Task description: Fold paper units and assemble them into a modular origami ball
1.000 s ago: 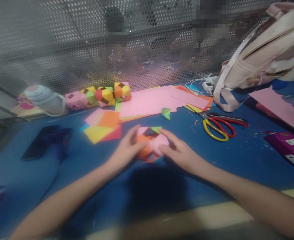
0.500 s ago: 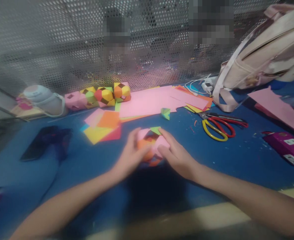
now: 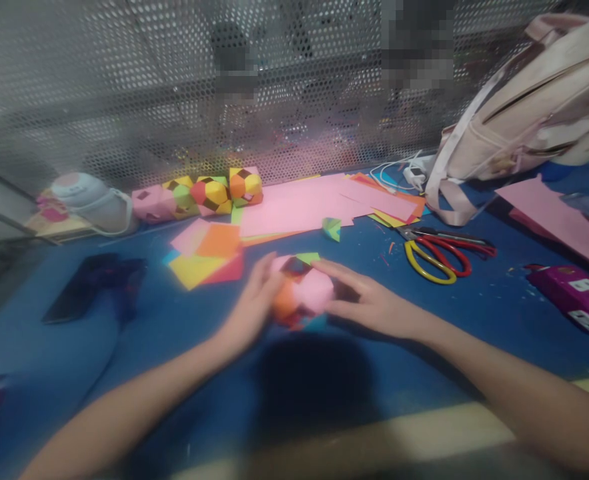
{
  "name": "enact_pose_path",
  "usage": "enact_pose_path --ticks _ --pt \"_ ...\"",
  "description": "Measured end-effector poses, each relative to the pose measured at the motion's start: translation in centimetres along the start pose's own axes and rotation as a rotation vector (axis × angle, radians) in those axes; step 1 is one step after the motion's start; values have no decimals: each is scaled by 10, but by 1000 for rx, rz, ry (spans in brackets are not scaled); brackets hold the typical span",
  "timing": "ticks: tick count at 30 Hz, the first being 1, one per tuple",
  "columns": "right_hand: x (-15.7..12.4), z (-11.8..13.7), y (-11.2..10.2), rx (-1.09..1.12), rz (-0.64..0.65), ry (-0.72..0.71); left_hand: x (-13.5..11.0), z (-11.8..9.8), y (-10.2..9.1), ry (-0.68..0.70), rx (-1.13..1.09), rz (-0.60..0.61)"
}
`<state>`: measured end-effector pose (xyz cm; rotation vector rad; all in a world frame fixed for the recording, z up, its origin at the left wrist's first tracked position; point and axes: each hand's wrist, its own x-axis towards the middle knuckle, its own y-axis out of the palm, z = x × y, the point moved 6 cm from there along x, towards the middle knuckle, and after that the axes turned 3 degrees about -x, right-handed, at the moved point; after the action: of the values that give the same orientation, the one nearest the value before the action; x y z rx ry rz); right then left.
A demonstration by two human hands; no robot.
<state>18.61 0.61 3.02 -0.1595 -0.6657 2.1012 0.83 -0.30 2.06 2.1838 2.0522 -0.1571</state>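
Observation:
A many-coloured folded-paper ball in pink, orange, green and blue is between my two hands, above the blue tabletop. My left hand is closed round its left side, slightly blurred. At the right, my right hand touches the ball with the tips of thumb and index finger, its palm apart from it. Dark openings show between the ball's panels. Beyond the ball lies a small green folded-paper piece. To the left is a loose stack of coloured paper squares.
Several finished paper balls stand in a row at the back, beside a pale bottle. Pink sheets lie behind. Scissors, a purple power strip and a backpack are right; a dark phone lies left.
The ball has turned, bringing a pink panel to the front and some blue into view below. My right hand has drawn back to the right, its thumb now off the ball's front.

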Motion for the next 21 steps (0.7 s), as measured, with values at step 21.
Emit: enact_pose_path --ticks 21 --pt "-2 -3 19 -321 -101 23 -12 -16 18 -214 -207 -193"
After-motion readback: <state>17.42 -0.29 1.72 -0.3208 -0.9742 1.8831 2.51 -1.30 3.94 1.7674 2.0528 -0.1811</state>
